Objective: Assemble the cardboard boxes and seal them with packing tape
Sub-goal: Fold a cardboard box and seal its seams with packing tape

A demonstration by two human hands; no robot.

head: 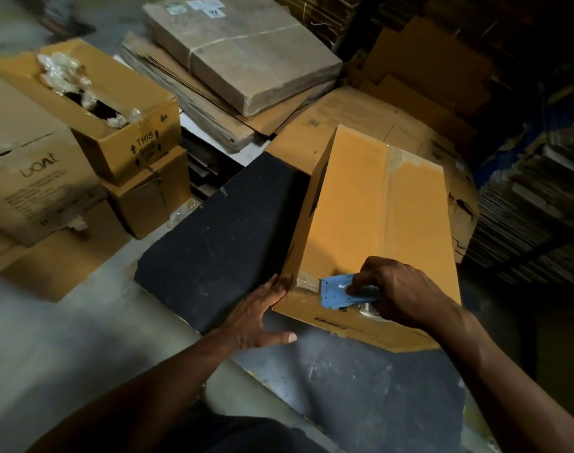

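The fingers of the right hand [400,289] are curled around a blue dispenser [341,291], which is held against the near top edge of the box [377,217]. A short piece of tape [307,282] is seen just left of the dispenser, on the box corner. The fingers of the left hand [262,313] are kept straight and pressed flat on the near left corner of the box, with the thumb spread apart. The box is lying on a dark table [220,223]. An older tape line [392,191] runs along its top. Further left, an open carton [93,106] with plastic wrap inside is stacked on other cartons.
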